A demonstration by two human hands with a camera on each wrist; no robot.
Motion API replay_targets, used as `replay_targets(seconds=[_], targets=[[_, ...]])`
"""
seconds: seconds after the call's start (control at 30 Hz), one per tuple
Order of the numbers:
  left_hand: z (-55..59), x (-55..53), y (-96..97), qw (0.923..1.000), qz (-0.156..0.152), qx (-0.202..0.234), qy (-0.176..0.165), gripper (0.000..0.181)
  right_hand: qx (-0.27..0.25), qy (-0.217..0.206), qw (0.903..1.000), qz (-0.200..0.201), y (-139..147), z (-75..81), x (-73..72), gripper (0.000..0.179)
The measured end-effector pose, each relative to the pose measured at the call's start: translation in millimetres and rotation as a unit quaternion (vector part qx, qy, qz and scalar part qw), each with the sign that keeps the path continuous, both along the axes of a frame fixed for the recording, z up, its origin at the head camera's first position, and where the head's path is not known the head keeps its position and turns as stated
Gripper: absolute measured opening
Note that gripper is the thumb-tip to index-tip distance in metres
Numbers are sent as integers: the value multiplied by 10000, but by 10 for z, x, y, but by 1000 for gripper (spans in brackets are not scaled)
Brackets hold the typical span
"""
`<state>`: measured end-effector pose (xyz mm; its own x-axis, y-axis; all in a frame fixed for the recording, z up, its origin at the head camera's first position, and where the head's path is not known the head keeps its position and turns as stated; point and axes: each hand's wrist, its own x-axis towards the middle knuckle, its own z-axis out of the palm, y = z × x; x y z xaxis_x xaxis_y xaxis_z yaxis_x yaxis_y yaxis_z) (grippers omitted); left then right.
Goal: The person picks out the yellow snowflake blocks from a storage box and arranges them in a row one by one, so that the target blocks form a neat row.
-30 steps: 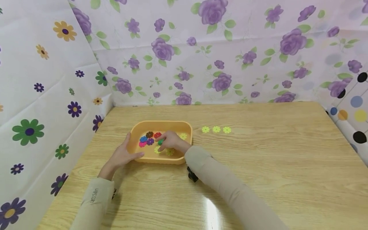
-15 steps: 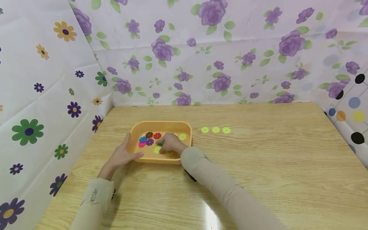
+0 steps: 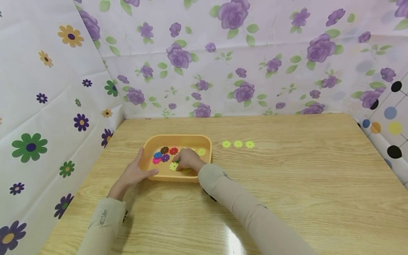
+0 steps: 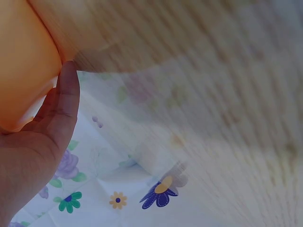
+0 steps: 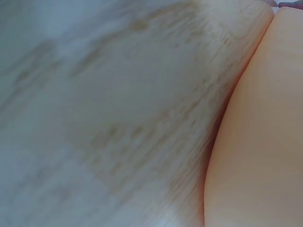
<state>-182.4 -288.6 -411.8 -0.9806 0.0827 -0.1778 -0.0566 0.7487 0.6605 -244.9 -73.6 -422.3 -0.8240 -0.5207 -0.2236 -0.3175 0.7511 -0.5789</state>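
R hand (image 3: 190, 159) is down inside the shallow orange-yellow plastic tray w/ rounded corners (image 3: 175, 178), fingers bent over a small green flower-shaped plastic disc (image 3: 179, 161); only a sliver of green shows, so can't tell if it's pinched or just touched. R wrist view is no help, just tray side + tabletop. L hand (image 3: 130, 173) grips the tray's L end: thumb over the near rim, fingers along the outer wall; L wrist view agrees re fingers. Tray sits on the light wood-grain table (image 3: 302, 177). Progress, my read: partway. Done: 3 yellow flower-shaped discs, first (image 3: 226, 144), middle (image 3: 238, 143), last (image 3: 250, 144), lie flat in a straight, evenly spaced row on the table just R of the tray, none touching. Left in tray: at least 3 more yellow ones, incl. one by the R fingertips (image 3: 173, 166), one partly under the hand (image 3: 187, 170), one near the far R corner (image 3: 201, 152); poss. more hidden. Also in there, bunched toward the L: brown disc (image 3: 164, 150), red disc (image 3: 173, 151), blue disc (image 3: 157, 155), purple disc (image 3: 165, 158), pink disc (image 3: 156, 161). No non-yellow pcs seen outside the tray.
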Motion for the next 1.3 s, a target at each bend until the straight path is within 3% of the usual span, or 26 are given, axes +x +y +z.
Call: replay_targets(seconds=[0.6,0.8,1.07,1.3], targets=[[4,10,16,10000,52,-34,-18,112,-415,442,9981,-110,-15,-10,-1,26],[1,13,10,10000,45,-16,-10,112,-526,574,9969,94,-17,-22,-16,24],[5,25,6,10000,59,-4,-42,113,-1282,58,9917,33,-14,-34,-30,26],[12,15,15,10000,54,-8,-82,112,-2211,-417,9743,-97,15,-11,-26,27]])
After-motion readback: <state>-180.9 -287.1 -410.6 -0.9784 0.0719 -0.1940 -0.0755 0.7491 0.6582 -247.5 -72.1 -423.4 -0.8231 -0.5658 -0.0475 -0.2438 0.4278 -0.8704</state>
